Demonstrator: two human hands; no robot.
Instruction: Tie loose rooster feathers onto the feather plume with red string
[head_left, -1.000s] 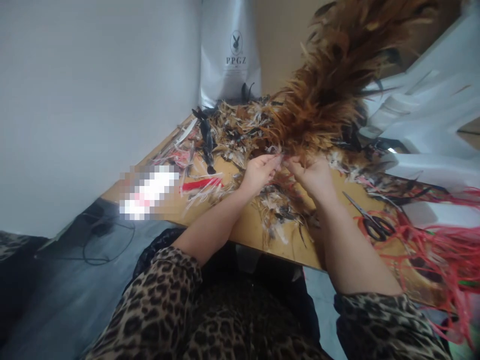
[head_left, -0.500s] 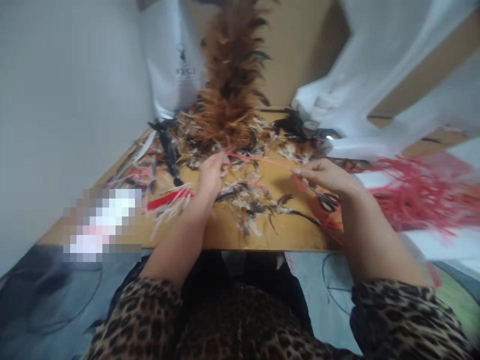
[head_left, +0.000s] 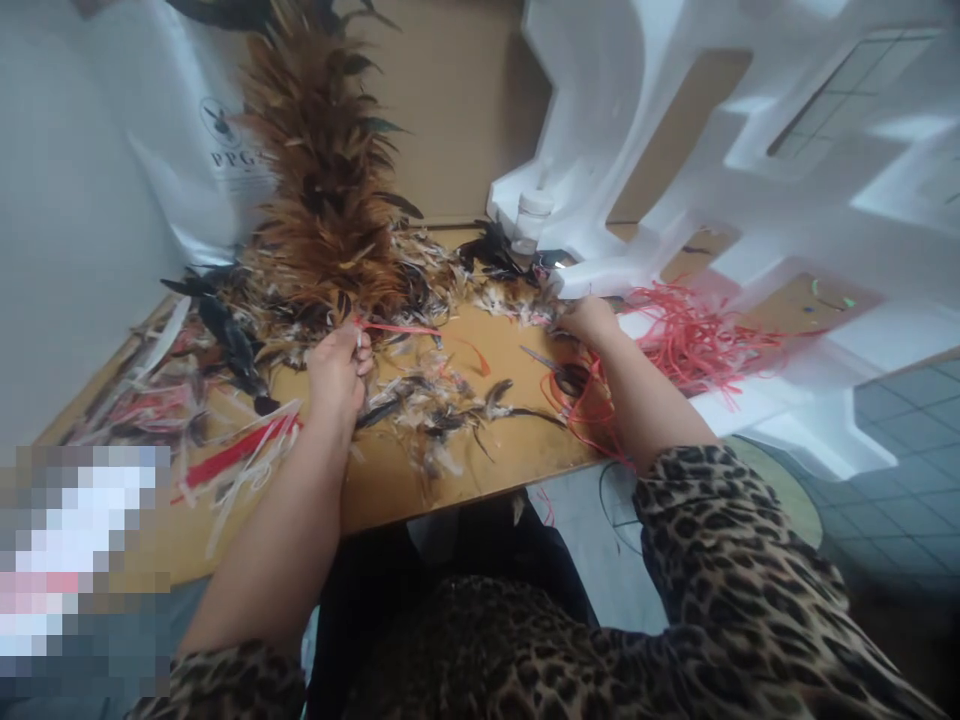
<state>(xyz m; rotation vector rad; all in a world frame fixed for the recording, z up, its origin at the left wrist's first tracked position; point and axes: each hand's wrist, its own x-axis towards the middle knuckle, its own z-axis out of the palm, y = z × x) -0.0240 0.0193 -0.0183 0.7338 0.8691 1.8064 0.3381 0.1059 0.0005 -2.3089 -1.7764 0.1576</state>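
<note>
My left hand (head_left: 337,365) is closed in a pinch on a red ribbon (head_left: 401,328) at the foot of a tall plume of brown feathers (head_left: 322,220). From this hand the ribbon runs to the right, its loose end curling above the table. Over to the right, my right hand (head_left: 591,322) is closed beside small pale and brown feathers (head_left: 517,300); its fingertips are partly hidden, and what they hold cannot be made out. Below that hand, dark-handled scissors (head_left: 570,378) lie among loops of red ribbon.
Loose feathers (head_left: 435,415) are scattered on the yellow-brown table (head_left: 420,490). White foam pieces (head_left: 825,430) stand at the right, with a heap of red strips (head_left: 697,340). A lidded clear jar (head_left: 531,222) is at the back. A red strip (head_left: 240,450) lies at left.
My right hand has let go of the ribbon's end and moved away toward the feathers at the right. The scissors, earlier at this hand, lie on the table. The view has turned right.
</note>
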